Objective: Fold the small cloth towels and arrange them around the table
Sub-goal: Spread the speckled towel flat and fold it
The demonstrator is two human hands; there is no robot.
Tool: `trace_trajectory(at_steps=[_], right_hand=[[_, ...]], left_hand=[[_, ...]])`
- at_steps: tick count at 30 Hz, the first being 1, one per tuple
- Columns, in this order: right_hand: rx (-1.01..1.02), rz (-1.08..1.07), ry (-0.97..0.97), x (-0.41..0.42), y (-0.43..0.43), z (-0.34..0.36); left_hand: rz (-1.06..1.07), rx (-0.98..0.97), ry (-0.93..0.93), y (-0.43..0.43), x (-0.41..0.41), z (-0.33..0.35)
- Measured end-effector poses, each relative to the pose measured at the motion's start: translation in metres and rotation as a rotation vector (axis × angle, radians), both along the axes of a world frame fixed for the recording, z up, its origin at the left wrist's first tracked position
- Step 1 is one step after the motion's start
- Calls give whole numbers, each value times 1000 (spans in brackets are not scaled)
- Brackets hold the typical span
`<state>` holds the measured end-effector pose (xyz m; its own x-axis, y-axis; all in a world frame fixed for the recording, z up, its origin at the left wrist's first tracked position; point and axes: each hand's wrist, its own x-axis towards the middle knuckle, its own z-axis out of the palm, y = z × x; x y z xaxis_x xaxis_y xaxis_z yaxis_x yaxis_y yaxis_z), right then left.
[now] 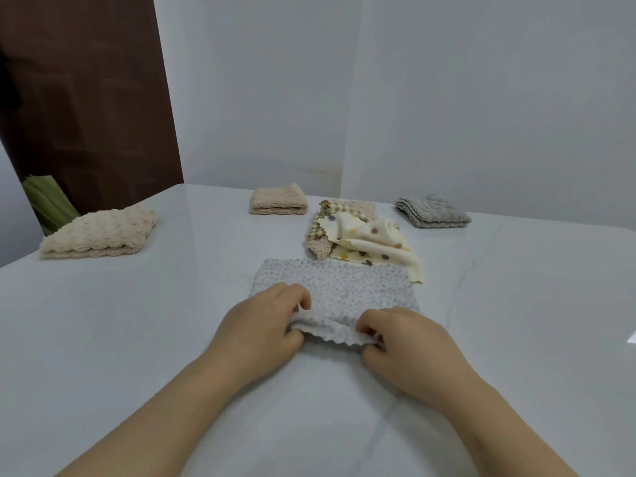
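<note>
A pale grey bobbled towel [344,287] lies spread flat on the white table [137,321] in front of me. My left hand [265,321] pinches its near edge on the left, and my right hand [402,342] pinches the same edge on the right; that edge is lifted and bunched between them. Just behind it sits a loose heap: a cream polka-dot towel [375,242] over a green checked towel [325,215]. Folded towels lie around the table: a beige one [99,234] at the left, a beige one [278,201] at the back, a grey one [432,211] at the back right.
White walls close the table's far side. A dark brown panel [86,98] stands at the back left, with green leaves [48,201] beside the table's left edge. The table's right edge curves off at the far right.
</note>
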<state>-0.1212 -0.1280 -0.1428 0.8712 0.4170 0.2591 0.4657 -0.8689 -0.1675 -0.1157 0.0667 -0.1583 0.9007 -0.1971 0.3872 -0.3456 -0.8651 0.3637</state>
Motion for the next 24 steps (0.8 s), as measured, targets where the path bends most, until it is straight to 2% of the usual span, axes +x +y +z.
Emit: trace_trajectory(at_steps=[3,5,8,10,15,17,19,21,24], right_hand=[[113,-86,160,5,-14,5],[152,-132,247,10,-25,7],[233,-225,250,12,-39,11],[354,-302,209,13,-44,11],[598,-368,73,19,-47,9],[686,-321,150,20,-49,10],[802,-227,324,19,-52,12],[779,-165,447,19,-55,12],[696,-194,334,23,-55,5]], left_hand=[[119,-80,-4,12,0,7],[187,-211,28,17,1,8],[221,-454,72,20,6,6],[213,-536,87,18,9,5],[186,-562,128,10,12,3],[221,-625,131,11,13,4],[261,-703,134,15,16,6],[271,-725,180,19,17,7],[237,-597,240,16,14,5]])
